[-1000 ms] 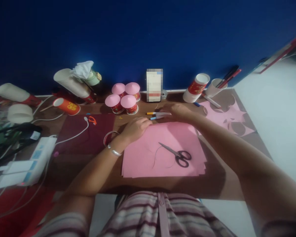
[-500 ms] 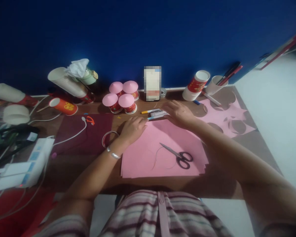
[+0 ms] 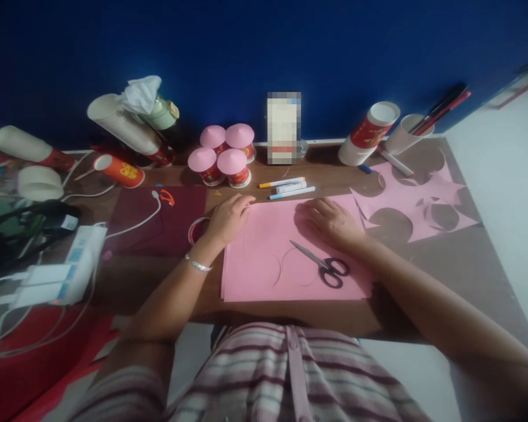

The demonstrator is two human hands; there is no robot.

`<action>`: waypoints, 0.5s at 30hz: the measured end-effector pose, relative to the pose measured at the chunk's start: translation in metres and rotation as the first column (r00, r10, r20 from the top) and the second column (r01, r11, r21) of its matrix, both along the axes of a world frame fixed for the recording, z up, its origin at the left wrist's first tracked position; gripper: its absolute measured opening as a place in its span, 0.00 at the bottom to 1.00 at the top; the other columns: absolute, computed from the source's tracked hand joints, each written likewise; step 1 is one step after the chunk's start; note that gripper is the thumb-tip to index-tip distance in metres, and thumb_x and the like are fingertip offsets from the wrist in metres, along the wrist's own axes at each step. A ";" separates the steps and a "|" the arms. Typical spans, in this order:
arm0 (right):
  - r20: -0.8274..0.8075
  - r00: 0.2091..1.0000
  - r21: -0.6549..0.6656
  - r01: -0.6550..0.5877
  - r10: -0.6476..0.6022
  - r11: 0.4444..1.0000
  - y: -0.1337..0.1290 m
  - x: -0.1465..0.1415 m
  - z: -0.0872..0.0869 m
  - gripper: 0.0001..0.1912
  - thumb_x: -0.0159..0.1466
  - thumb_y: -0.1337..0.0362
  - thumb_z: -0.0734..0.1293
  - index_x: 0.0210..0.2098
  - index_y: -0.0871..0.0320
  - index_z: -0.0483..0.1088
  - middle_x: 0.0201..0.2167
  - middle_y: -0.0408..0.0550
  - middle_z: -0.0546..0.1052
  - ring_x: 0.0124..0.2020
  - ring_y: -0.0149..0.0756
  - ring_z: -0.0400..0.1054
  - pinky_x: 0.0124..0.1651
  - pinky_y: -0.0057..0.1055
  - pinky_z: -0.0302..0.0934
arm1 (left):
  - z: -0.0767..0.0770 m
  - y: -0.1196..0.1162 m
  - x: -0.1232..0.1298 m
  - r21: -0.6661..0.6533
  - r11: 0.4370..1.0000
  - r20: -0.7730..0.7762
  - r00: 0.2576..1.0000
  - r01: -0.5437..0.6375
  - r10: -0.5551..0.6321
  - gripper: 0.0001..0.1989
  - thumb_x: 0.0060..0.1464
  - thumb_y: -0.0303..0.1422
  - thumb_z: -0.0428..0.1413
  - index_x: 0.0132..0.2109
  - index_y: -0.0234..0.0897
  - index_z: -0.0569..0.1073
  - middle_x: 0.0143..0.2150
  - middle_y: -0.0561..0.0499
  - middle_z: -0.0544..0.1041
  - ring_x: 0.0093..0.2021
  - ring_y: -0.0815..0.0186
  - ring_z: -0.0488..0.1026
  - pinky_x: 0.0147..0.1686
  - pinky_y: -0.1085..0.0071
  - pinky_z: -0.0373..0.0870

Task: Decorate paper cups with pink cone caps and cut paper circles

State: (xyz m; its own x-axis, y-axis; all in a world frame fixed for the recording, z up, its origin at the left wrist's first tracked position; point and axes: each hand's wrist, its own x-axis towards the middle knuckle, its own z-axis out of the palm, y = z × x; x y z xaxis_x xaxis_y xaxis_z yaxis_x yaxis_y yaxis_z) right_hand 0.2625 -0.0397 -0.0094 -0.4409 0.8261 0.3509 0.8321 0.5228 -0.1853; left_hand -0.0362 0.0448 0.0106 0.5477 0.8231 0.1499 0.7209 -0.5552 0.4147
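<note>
Your right hand has come back off the markers and now lies palm down on the far right part of the pink paper stack, fingers relaxed, gripping nothing that shows. Your left hand stays at the stack's far left corner; its thumb is hidden, so I cannot tell whether it pinches the sheets. The stack lies flat on the desk, and its near right corner looks less fanned than before. The three markers now lie free, just beyond its far edge. The scissors still rest on top of it. For the work, this likely means both hands are given to the paper; any shift of the top sheet would probably carry the scissors along.
</note>
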 end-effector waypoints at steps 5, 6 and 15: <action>0.004 1.000 0.024 0.010 -0.010 1.000 -0.003 -0.003 0.000 0.15 0.70 0.69 0.62 0.55 0.59 0.73 0.52 0.55 0.79 0.51 0.47 0.70 0.49 0.41 0.67 | -0.004 0.003 0.000 0.040 0.998 0.070 0.997 -0.047 0.045 0.12 0.64 0.24 0.53 0.52 0.34 0.76 0.46 0.43 0.81 0.47 0.60 0.78 0.51 0.63 0.74; 0.006 1.000 0.038 0.015 -0.015 0.999 -0.004 -0.004 0.002 0.15 0.70 0.70 0.63 0.53 0.59 0.74 0.52 0.56 0.78 0.50 0.47 0.69 0.48 0.40 0.67 | -0.005 0.003 -0.001 0.046 0.997 0.081 0.995 -0.057 0.053 0.12 0.64 0.24 0.53 0.51 0.34 0.76 0.46 0.43 0.81 0.48 0.60 0.79 0.51 0.63 0.74; 0.042 0.999 0.023 0.011 -0.012 1.000 -0.048 -0.023 0.019 0.08 0.71 0.66 0.64 0.45 0.60 0.76 0.40 0.53 0.78 0.38 0.40 0.69 0.36 0.36 0.62 | -0.007 0.005 -0.010 0.112 0.987 0.087 0.991 -0.111 0.102 0.13 0.62 0.22 0.54 0.52 0.33 0.75 0.48 0.43 0.80 0.45 0.61 0.78 0.50 0.64 0.74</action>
State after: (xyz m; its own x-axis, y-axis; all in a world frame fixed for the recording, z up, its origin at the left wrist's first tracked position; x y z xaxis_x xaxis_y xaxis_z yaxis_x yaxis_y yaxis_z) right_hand 0.2396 -0.0877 0.0095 -0.4465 0.8232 0.3508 0.8449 0.5169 -0.1378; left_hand -0.0461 0.0495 0.0033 0.4399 0.8504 0.2885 0.7455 -0.5250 0.4108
